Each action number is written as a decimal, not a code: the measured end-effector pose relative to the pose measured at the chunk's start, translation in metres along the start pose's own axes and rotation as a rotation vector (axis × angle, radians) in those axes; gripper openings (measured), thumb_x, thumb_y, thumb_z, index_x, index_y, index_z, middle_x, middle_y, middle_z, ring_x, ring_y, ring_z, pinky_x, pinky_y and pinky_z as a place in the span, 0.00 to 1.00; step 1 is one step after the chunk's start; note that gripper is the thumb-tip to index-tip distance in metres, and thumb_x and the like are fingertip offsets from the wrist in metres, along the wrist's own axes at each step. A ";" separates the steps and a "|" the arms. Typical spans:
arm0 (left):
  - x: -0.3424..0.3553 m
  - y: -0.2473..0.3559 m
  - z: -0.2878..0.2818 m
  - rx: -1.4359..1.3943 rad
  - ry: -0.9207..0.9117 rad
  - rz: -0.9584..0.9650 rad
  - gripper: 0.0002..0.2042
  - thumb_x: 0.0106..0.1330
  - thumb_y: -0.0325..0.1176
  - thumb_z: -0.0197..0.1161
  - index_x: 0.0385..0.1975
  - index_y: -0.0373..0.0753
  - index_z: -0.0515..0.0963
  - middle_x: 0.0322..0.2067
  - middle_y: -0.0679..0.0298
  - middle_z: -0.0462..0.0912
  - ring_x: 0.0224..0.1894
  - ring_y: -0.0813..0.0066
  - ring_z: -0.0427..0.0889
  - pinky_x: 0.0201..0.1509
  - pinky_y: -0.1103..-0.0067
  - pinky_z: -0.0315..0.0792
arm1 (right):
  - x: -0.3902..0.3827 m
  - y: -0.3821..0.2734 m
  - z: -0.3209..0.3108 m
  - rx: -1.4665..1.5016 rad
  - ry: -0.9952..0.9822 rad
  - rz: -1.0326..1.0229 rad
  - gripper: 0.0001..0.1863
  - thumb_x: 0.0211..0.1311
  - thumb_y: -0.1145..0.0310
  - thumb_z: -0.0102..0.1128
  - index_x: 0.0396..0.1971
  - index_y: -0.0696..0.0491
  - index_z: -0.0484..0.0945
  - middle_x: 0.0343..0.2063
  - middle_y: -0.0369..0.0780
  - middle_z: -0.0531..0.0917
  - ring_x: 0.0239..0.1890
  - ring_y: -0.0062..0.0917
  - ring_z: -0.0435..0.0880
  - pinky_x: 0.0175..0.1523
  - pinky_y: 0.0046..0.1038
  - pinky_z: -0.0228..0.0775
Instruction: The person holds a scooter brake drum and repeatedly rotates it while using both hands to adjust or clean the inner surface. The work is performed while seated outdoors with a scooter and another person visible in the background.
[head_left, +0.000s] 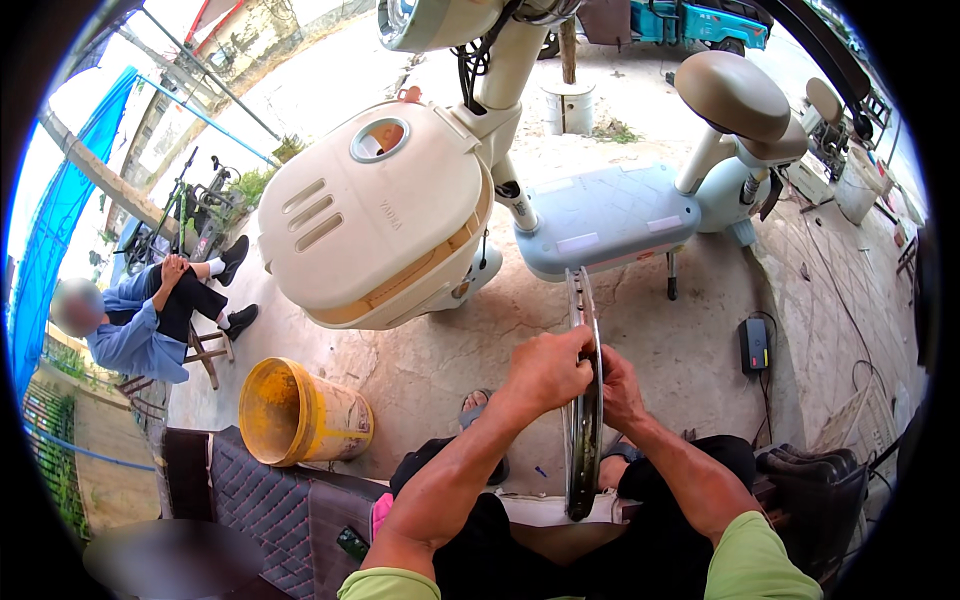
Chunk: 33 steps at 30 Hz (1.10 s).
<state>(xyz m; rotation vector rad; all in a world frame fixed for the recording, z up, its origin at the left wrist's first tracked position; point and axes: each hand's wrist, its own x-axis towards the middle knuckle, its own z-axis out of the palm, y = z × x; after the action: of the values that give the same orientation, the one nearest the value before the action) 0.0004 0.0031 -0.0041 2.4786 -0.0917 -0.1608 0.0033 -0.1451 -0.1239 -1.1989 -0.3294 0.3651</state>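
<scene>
I hold a metal wheel rim (578, 470) upright and edge-on between my knees, its top reaching up near the pale blue footboard (590, 215) of a cream scooter. My left hand (555, 368) is closed on the rim's left side, around the middle of its height. My right hand (620, 388) grips the opposite side a little lower, its fingers partly hidden behind the metal. The scooter's cream front housing (365, 220) stands ahead to my left. Below the rim show my sandalled feet.
A yellow bucket (310, 410) stands left of my legs beside a quilted seat (250, 495) with a phone. A seated person (150, 320) is at far left. A black charger (752, 345) with cables lies to my right, near a white bucket (862, 185).
</scene>
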 end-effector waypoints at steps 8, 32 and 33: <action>0.003 0.004 -0.002 0.054 -0.020 -0.006 0.09 0.57 0.37 0.60 0.35 0.43 0.81 0.30 0.54 0.85 0.36 0.49 0.84 0.42 0.61 0.76 | -0.001 -0.001 -0.001 -0.004 0.019 0.034 0.20 0.64 0.70 0.68 0.52 0.58 0.73 0.45 0.35 0.81 0.47 0.17 0.79 0.54 0.24 0.73; 0.002 0.007 -0.005 0.058 -0.022 -0.027 0.09 0.59 0.37 0.58 0.34 0.43 0.81 0.31 0.52 0.85 0.36 0.49 0.84 0.41 0.57 0.76 | -0.002 -0.004 0.001 0.064 -0.005 0.030 0.21 0.64 0.69 0.68 0.54 0.58 0.75 0.45 0.33 0.81 0.46 0.16 0.79 0.53 0.23 0.73; 0.002 0.006 -0.004 0.050 -0.016 -0.025 0.09 0.58 0.37 0.58 0.34 0.43 0.81 0.30 0.53 0.85 0.36 0.49 0.84 0.41 0.59 0.76 | -0.001 -0.003 0.001 0.085 -0.001 0.028 0.20 0.64 0.69 0.68 0.53 0.58 0.75 0.45 0.33 0.81 0.45 0.16 0.79 0.52 0.22 0.73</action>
<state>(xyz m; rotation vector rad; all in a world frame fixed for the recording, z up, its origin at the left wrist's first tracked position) 0.0028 0.0005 0.0029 2.5298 -0.0730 -0.1910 0.0018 -0.1454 -0.1206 -1.1211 -0.2956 0.4004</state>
